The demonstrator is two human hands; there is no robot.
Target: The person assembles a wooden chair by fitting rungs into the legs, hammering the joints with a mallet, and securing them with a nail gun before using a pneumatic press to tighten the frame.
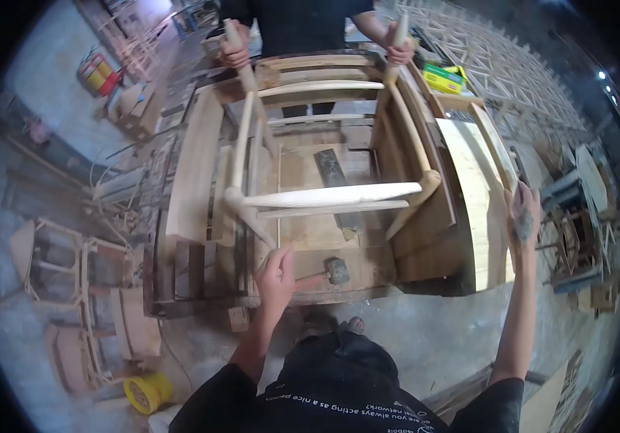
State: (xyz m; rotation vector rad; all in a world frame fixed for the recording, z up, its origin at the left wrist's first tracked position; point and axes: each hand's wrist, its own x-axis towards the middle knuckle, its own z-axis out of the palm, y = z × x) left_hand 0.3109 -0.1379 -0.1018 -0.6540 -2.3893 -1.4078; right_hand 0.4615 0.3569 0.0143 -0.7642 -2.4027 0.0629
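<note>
While a co-worker's hands [235, 55] grip two posts of the chair frame [332, 195] above the middle of the workbench [368, 265], my left hand [274, 278] curls near the front edge, beside the hammer [337, 271]; I cannot tell whether it grasps the handle. My right hand [524, 215] bends at the right edge, grasp unclear.

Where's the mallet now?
Head view, just below centre: the mallet is immediately right of the left hand, below the pale wooden frame in the image.

Left grip [275, 276] curled, right arm [516, 303] outstretched
</note>
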